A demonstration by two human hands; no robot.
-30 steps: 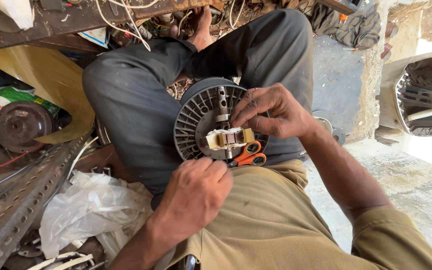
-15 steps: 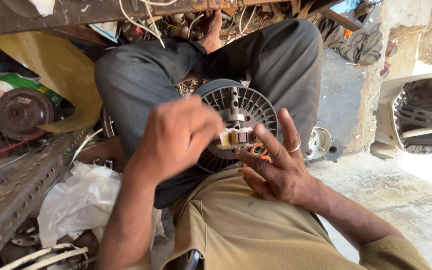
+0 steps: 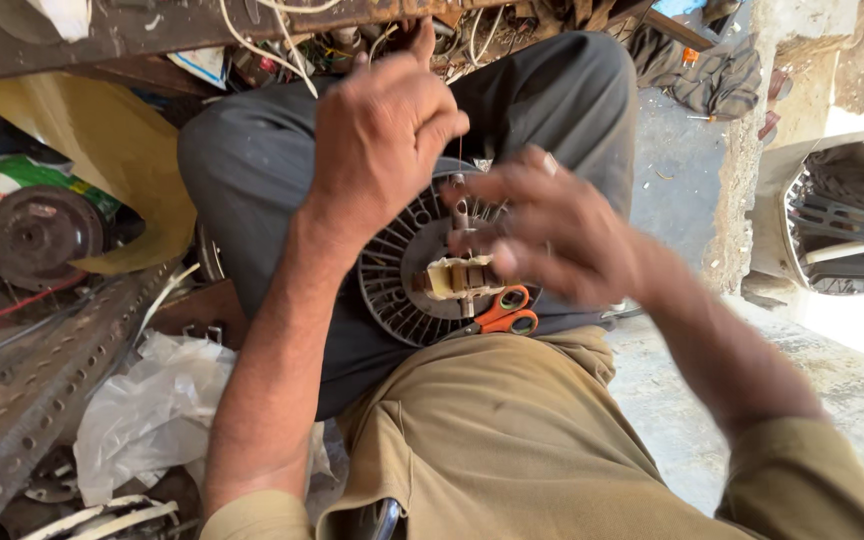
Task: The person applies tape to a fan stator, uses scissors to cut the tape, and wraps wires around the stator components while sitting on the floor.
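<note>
A round grey fan motor housing (image 3: 402, 290) lies in the person's lap, propped on the dark trousers, with a small beige coil block (image 3: 457, 278) at its middle. Orange-handled scissors (image 3: 505, 311) rest at its lower edge. The left hand (image 3: 377, 135) is raised above the housing, fingers curled in a pinch; whether it grips a thin wire cannot be told. The right hand (image 3: 552, 230) hovers over the housing, blurred, fingers spread and holding nothing. A crumpled white plastic bag (image 3: 147, 410) lies to the left; its contents are hidden.
</note>
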